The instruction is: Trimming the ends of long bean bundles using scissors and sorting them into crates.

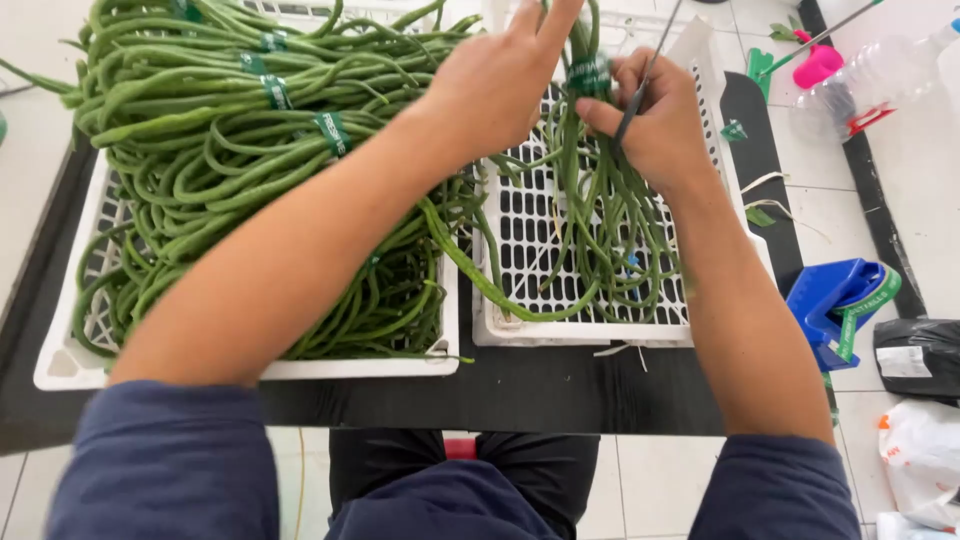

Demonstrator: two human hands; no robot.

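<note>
left hand [495, 85]: clasps taped bean bundle [590, 150] top
right hand [655, 120]: pinches thin tool [648, 70] beside tape
bundle axis: hangs toward person, over right crate [520, 235]

Smooth green long beans [240, 150] fill a white plastic lattice crate [70, 365] on a matt black table [560, 390].

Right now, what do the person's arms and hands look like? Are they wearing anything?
Both arms are bare from above the elbow down. Dark blue short sleeves cover the upper arms, the left sleeve and the right sleeve. The left hand and the right hand have no gloves. No rings, watch or bracelet show.
</note>
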